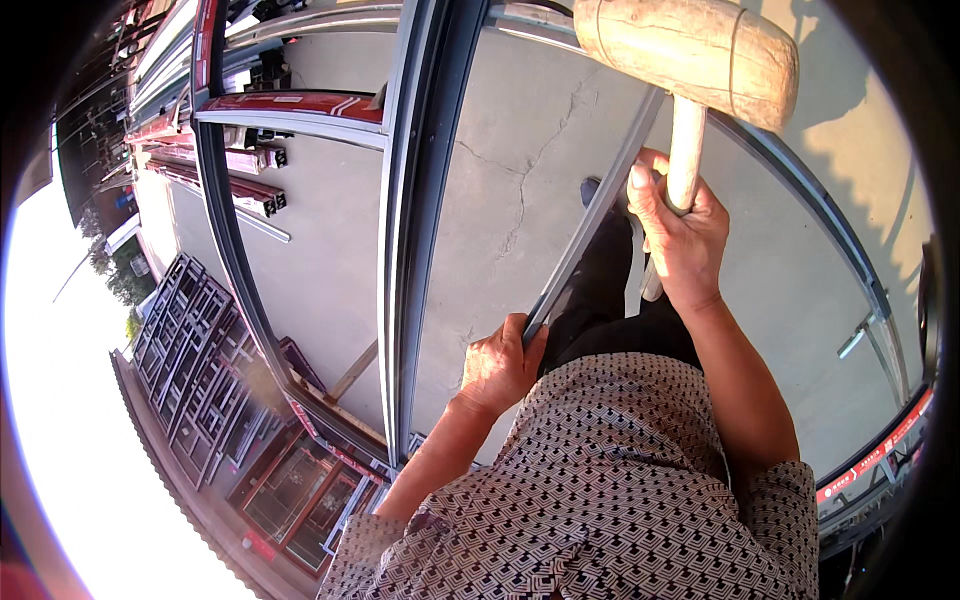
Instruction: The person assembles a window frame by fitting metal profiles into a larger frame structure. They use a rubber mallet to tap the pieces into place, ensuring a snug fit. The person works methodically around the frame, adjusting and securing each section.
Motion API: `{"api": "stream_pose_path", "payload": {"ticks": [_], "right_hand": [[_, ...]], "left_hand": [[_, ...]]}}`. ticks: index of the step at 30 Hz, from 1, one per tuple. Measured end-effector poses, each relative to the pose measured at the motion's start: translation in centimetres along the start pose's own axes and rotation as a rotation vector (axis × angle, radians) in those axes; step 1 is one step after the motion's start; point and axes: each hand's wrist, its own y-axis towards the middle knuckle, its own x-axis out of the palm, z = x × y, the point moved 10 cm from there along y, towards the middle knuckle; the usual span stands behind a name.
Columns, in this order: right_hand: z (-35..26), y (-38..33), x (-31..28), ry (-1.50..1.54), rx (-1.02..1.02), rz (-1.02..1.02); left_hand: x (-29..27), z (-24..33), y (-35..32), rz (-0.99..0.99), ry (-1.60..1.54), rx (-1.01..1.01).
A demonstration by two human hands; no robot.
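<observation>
My right hand [685, 240] is closed around the handle of a wooden mallet [690, 55]. The mallet's barrel-shaped head is up, at the top right. My left hand [500, 370] grips the near end of a narrow grey metal strip [590, 225], in front of my waist. From there the strip slants up and away to the right, passing beside my right thumb. Whether the right hand also touches it, I cannot tell. A dark grey metal frame [430, 200] surrounds me, its thick bar running lengthwise left of my hands.
A crossbar with red film [300, 105] joins the frame at the upper left. The frame's curved-looking right side [835, 215] runs past my right arm. Cracked concrete floor [520, 170] lies below. Stacked lattice frames [195, 350] and wrapped profiles [235, 185] are farther left.
</observation>
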Motion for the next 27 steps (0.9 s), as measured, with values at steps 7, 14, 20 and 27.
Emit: {"api": "stream_pose_path", "payload": {"ticks": [7,14,20,27], "right_hand": [[0.3,0.3,1.8,-0.002,-0.116,-0.038],[0.0,0.5,2.2,-0.05,-0.193,-0.081],[-0.7,0.3,2.3,-0.048,-0.139,-0.087],[-0.9,0.1,2.2,-0.078,-0.004,-0.082]], "left_hand": [[-0.5,0.0,-0.4,0.026,-0.071,0.055],[-0.9,0.4,-0.3,0.037,-0.06,0.072],[-0.9,0.6,-0.4,0.054,-0.054,0.086],[-0.9,0.7,-0.9,0.082,-0.078,0.069]]}}
